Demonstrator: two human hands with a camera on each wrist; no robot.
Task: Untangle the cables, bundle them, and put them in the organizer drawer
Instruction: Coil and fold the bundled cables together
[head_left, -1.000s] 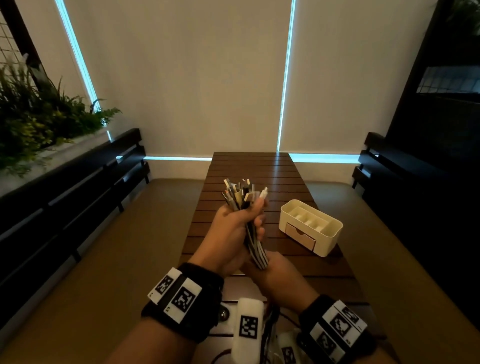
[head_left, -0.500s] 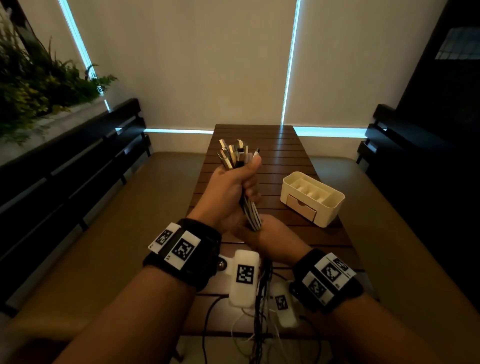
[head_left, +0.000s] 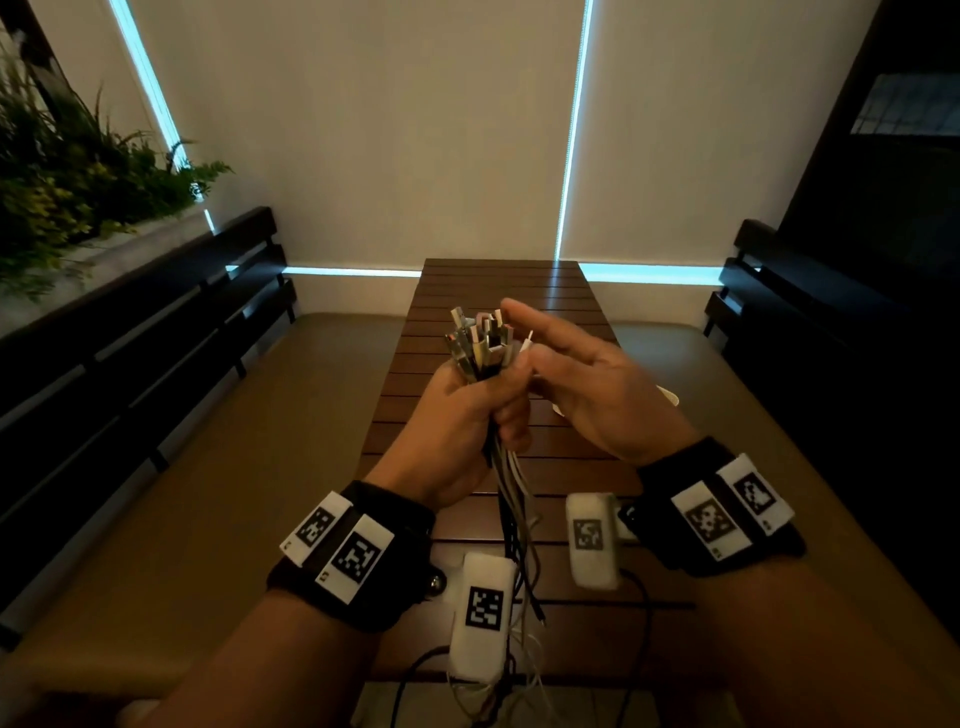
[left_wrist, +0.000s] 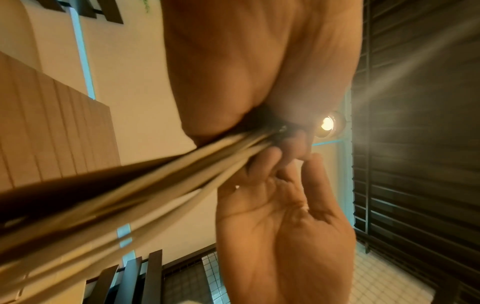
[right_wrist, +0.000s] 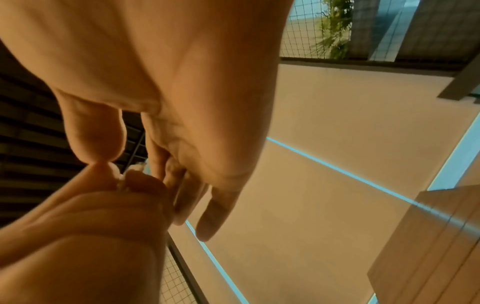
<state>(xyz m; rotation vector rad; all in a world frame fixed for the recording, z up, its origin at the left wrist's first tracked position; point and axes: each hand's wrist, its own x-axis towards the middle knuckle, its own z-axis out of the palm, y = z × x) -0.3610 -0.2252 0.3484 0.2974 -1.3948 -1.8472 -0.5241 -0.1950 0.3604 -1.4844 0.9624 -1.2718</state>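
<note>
White organizer (head_left: 671, 398) mostly hidden, contents unseen, left hand (head_left: 457, 415) gripping cables (head_left: 480, 343)

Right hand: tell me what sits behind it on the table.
Behind the right hand, only a pale sliver of the organizer shows on the table. Its compartments and drawer are covered.

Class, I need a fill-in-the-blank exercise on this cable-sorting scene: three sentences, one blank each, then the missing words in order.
1. The bunch of cables is gripped in the person's ____ hand.
2. The right hand has its fingers ____, beside the connector ends.
3. Below the left hand, the loose cable lengths hang down over the slatted wooden ____.

Missing words: left; straight; table
</note>
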